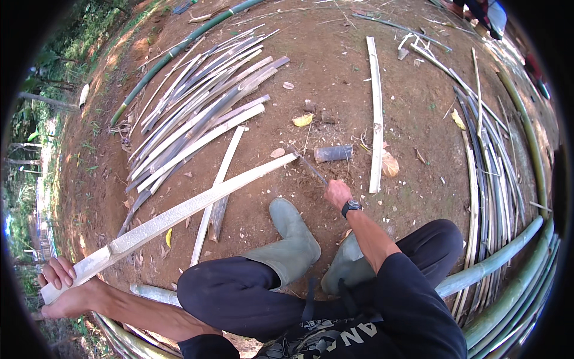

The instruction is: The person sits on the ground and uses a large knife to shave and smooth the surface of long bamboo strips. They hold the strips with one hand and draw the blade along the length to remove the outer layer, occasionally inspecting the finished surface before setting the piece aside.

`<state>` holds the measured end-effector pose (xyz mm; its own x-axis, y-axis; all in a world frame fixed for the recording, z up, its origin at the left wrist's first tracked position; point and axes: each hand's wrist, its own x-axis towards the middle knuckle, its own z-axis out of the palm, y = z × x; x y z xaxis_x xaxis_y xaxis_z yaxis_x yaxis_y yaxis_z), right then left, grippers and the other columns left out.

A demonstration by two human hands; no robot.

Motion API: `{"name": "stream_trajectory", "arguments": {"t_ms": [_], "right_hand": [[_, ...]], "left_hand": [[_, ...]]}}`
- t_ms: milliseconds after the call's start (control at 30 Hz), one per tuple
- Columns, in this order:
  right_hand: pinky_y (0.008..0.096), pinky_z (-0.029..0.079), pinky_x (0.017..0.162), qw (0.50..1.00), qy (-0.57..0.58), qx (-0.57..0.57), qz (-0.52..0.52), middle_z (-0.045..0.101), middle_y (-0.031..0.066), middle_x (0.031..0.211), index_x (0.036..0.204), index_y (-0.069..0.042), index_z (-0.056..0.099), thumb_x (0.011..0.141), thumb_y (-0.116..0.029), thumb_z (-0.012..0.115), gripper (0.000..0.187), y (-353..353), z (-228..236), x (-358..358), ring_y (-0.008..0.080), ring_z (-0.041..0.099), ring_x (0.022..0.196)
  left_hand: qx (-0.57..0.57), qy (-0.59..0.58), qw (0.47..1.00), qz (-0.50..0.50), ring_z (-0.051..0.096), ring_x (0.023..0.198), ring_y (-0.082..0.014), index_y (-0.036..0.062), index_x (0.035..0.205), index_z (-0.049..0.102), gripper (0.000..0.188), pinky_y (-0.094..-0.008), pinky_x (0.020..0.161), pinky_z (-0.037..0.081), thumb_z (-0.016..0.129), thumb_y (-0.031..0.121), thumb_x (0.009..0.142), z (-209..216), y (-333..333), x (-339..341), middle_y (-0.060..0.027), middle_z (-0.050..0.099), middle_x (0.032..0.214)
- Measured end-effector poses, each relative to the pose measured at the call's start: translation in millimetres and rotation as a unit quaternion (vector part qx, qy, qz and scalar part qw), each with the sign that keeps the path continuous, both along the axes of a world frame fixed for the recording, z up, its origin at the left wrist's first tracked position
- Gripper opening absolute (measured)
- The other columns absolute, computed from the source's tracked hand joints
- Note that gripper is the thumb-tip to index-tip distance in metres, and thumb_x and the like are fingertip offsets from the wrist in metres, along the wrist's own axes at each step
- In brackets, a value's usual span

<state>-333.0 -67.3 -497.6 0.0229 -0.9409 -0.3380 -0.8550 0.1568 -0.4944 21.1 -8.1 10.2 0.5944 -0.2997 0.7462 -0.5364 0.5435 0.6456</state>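
My left hand (66,293), at the far left, is closed around the near end of a long split bamboo strip (191,206). The strip slants up and away to the right, its pale inner face showing and a node ridge near my hand. In front of my knees, my right hand (338,192) grips a knife (314,169), its handle mostly hidden in the fist. The thin dark blade points up and left, its tip at the strip's far end; whether it touches cannot be told. Just beyond the blade lies a short bamboo section (333,154) on the soil.
A heap of split bamboo (209,107) covers the ground ahead left, with a green pole (185,45) behind it. One pale strip (375,113) lies ahead right. Thinner strips (490,173) and thick poles (514,305) are at the right. My green boots (290,233) stand between.
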Motion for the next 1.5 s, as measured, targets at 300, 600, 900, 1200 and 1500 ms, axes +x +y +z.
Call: {"name": "stream_trajectory", "arguments": {"t_ms": [300, 600, 900, 1200, 1500], "right_hand": [[0.0438, 0.054, 0.074, 0.998, 0.052, 0.044, -0.017, 0.065, 0.0251, 0.086, 0.081, 0.000, 0.068, 0.078, -0.017, 0.054, 0.021, 2.9, 0.1, -33.6, 0.0379, 0.065, 0.085], [0.0402, 0.044, 0.041, 0.991, -0.127, 0.036, 0.020, 0.054, 0.0185, 0.052, 0.066, 0.011, 0.055, 0.078, -0.016, 0.053, 0.030, -23.8, 110.9, -24.3, 0.0268, 0.056, 0.041], [0.0478, 0.042, 0.057, 0.973, -0.175, -0.135, 0.060, 0.052, 0.0282, 0.058, 0.076, 0.008, 0.059, 0.087, -0.024, 0.055, 0.034, 22.7, 271.0, 0.2, 0.0420, 0.057, 0.056], [0.0469, 0.042, 0.051, 0.971, -0.205, -0.106, 0.069, 0.053, 0.0237, 0.055, 0.079, 0.003, 0.059, 0.090, -0.024, 0.053, 0.030, 66.1, 275.2, 11.1, 0.0403, 0.055, 0.052], [0.0394, 0.046, 0.045, 0.865, -0.394, -0.230, 0.207, 0.057, 0.0193, 0.059, 0.090, 0.007, 0.059, 0.083, -0.008, 0.062, 0.017, 110.3, 329.2, 57.4, 0.0339, 0.059, 0.050]], "left_hand": [[-0.055, 0.032, 0.995, -0.074, 0.028, 0.042, -0.0109, -0.0006, 0.084, 0.041, 0.063, -0.0227, 0.035, 0.025, 0.008, 0.052, 0.093, -2.2, -3.8, -8.0, -0.0030, 0.032, 0.058], [-0.125, 0.006, 0.972, -0.197, 0.035, 0.052, -0.0130, 0.0059, 0.077, 0.044, 0.050, -0.0264, 0.049, 0.032, 0.045, 0.054, 0.091, 12.3, 9.8, -32.0, -0.0009, 0.037, 0.062], [-0.141, 0.074, 0.965, -0.207, 0.051, 0.065, -0.0172, 0.0049, 0.083, 0.051, 0.037, -0.0303, 0.061, 0.041, 0.052, 0.041, 0.091, 23.9, 9.7, -78.2, -0.0074, 0.051, 0.076], [-0.091, 0.012, 0.846, -0.525, 0.039, 0.034, -0.0077, 0.0086, 0.078, 0.044, 0.028, -0.0221, 0.036, 0.035, 0.053, 0.034, 0.086, 19.4, 27.0, -75.8, 0.0002, 0.043, 0.053], [-0.101, 0.024, 0.880, -0.464, 0.039, 0.031, -0.0019, 0.0131, 0.069, 0.039, 0.028, -0.0143, 0.033, 0.033, 0.062, 0.027, 0.078, 15.0, 46.9, -92.3, 0.0054, 0.043, 0.050]]}}
